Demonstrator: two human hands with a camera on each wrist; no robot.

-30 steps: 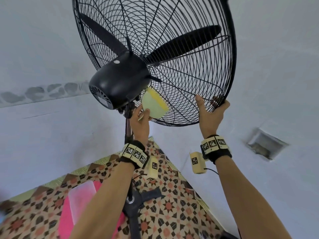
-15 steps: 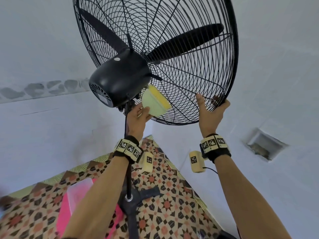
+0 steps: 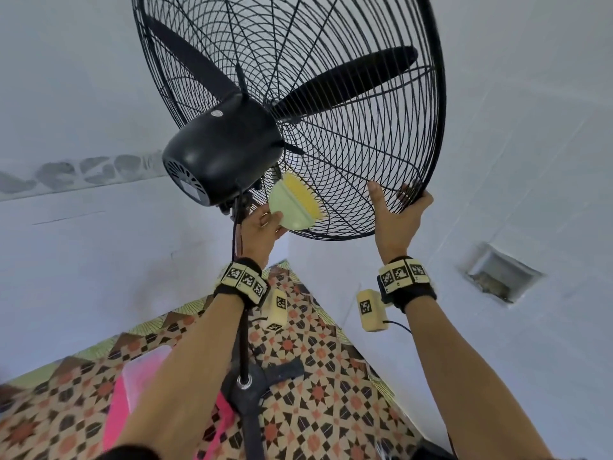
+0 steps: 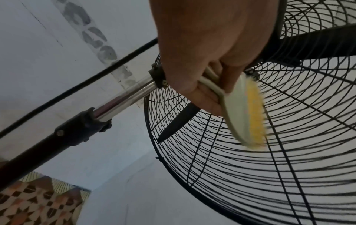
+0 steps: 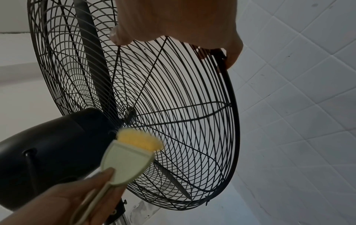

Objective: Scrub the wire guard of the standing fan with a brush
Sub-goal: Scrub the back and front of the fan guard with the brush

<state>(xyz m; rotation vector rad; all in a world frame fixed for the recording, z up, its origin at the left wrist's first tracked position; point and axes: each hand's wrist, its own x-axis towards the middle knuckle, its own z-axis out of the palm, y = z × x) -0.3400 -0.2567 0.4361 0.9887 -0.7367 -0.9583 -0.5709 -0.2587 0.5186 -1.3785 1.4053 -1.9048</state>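
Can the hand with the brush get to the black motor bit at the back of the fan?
Probably yes. The left hand grips the brush just below the motor housing, outside the wire guard, and nothing lies between them.

My head camera looks up at the fan guard (image 3: 331, 127) from below; both wrist cameras sit close beneath it, sharing the brush (image 4: 244, 115).

Black wire guard (image 3: 348, 134) (thin metal); glossy plastic motor housing (image 3: 219, 151); polished steel pole (image 4: 125, 97).
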